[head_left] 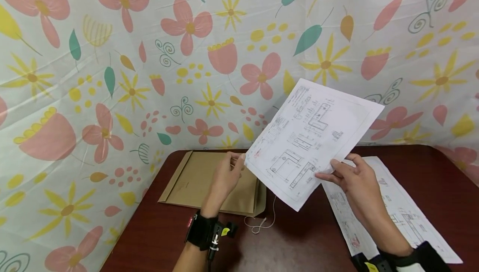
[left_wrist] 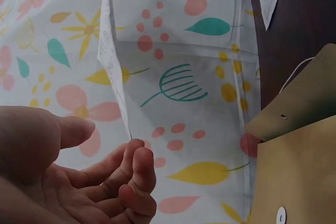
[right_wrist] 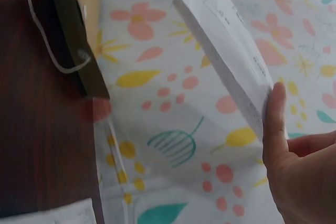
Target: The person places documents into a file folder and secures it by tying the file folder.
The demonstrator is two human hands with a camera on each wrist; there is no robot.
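- A flat brown paper envelope [head_left: 209, 184] lies at the left of the dark red-brown desk [head_left: 284, 238], its white string [head_left: 262, 222] trailing off the flap.
- The left hand [head_left: 224, 176] hovers above the envelope, its fingers [head_left: 239, 157] loosely bent, touching the left edge of a white printed sheet of technical drawings [head_left: 310, 139].
- That sheet is held up, tilted, over the desk.
- The right hand [head_left: 353, 178] pinches the sheet's lower right edge, fingers curled on it.
- A second white drawing sheet [head_left: 404, 209] lies flat at the right.
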